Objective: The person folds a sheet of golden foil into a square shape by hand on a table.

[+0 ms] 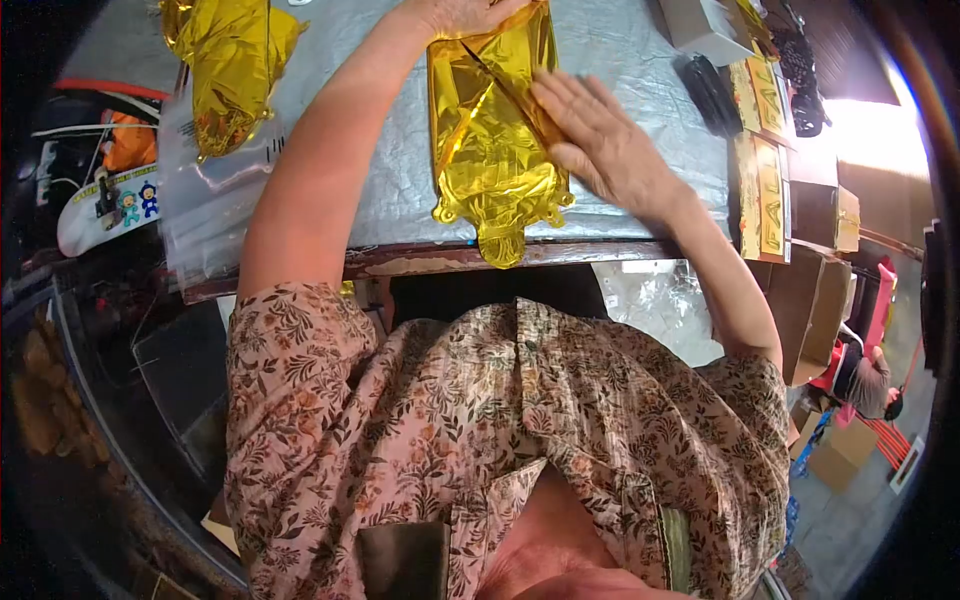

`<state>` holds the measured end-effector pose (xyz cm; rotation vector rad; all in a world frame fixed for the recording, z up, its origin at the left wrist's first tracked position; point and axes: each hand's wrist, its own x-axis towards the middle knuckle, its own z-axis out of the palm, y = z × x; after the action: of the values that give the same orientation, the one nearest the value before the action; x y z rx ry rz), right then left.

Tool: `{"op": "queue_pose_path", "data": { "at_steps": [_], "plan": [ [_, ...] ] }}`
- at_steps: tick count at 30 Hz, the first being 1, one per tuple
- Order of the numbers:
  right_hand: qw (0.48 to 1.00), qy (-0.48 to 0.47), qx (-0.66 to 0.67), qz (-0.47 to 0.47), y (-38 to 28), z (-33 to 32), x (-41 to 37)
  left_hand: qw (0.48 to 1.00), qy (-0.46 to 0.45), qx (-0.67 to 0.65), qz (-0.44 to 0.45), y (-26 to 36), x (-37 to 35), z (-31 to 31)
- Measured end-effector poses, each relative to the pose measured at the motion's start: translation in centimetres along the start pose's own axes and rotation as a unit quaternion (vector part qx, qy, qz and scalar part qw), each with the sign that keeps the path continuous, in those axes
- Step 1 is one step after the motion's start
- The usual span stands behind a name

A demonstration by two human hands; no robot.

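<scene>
A flat, shiny gold foil balloon [490, 140] lies creased on the silvery table cover, its rounded tab reaching over the near table edge. My left hand [465, 14] rests at the balloon's far end, and most of its fingers are cut off by the top of the view. Flat and open, with fingers stretched out and slightly blurred, my right hand [612, 145] is at the balloon's right edge, where the foil has a diagonal fold.
More crumpled gold foil [230, 75] sits at the left beside clear plastic sheeting [215, 220]. On the right are a black object [712, 95], a white box [708, 25] and yellow printed boxes [765, 190]. Another person [865, 380] is farther off at right, near cardboard boxes [815, 310].
</scene>
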<state>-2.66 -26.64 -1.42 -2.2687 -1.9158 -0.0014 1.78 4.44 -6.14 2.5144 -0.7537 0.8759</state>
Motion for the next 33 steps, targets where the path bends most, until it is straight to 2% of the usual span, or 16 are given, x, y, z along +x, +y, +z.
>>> {"op": "queue_pose_path", "data": {
  "at_steps": [5, 7, 9, 10, 12, 14, 16, 18, 21, 25, 27, 28, 29, 31, 32, 33],
  "plan": [
    [0.99, -0.08, 0.111, -0.032, -2.7, -2.4, -3.5, 1.0, -0.013, -0.027, -0.008, 1.1, 0.4, -1.1],
    [0.985, -0.081, 0.146, -0.052, -1.4, -2.7, -3.2, 1.0, -0.004, -0.012, 0.023, 1.0, 0.5, -1.0],
    [0.959, -0.003, 0.282, -0.04, -0.5, -3.2, -1.6, 1.0, 0.001, -0.015, 0.026, 1.0, 0.5, -1.2],
    [0.976, 0.021, 0.212, -0.035, -0.1, -4.6, -0.5, 0.999, 0.005, -0.019, 0.03, 1.0, 0.6, -1.1],
    [0.984, 0.063, 0.165, -0.015, 1.0, -4.0, 2.6, 1.0, 0.006, -0.022, 0.017, 1.5, 0.5, -1.2],
    [0.988, 0.077, 0.127, -0.035, 1.3, -2.7, 4.9, 1.0, 0.007, -0.016, 0.004, 1.4, 0.7, -1.6],
    [0.985, 0.037, 0.138, -0.091, 1.3, -1.0, 6.5, 1.0, 0.015, -0.015, 0.009, 1.6, 0.6, -1.3],
    [0.982, 0.018, 0.156, -0.105, 0.8, 0.3, 6.8, 1.0, 0.016, -0.017, 0.011, 1.6, 0.6, -1.3],
    [0.986, -0.006, 0.109, -0.127, -0.5, 1.2, 5.9, 0.999, 0.016, -0.027, 0.007, 1.4, 0.4, -1.3],
    [0.974, -0.063, 0.135, -0.168, -3.0, 0.7, 3.2, 0.999, 0.008, -0.048, -0.004, 1.7, 0.4, -1.4],
    [0.951, -0.116, 0.232, -0.171, -4.2, 0.0, 1.6, 0.999, 0.002, -0.034, -0.006, 1.5, 0.5, -1.2],
    [0.931, -0.114, 0.284, -0.2, -3.9, -0.7, 1.4, 1.0, -0.009, -0.021, -0.013, 1.5, 0.4, -1.1],
    [0.932, -0.113, 0.281, -0.199, -2.8, -1.0, 1.4, 1.0, -0.008, -0.021, -0.009, 1.5, 0.4, -1.1],
    [0.911, -0.05, 0.402, -0.078, -0.4, -1.4, 2.0, 0.999, -0.008, -0.022, -0.023, 1.5, 0.4, -1.1],
    [0.963, 0.013, 0.27, 0.007, -0.6, -3.7, 3.0, 1.0, -0.007, -0.021, -0.019, 2.0, 0.3, -1.3],
    [0.986, 0.043, 0.162, 0.019, 0.7, -2.8, 3.2, 0.999, 0.001, -0.029, -0.022, 2.5, 0.3, -1.6]
  ]
}}
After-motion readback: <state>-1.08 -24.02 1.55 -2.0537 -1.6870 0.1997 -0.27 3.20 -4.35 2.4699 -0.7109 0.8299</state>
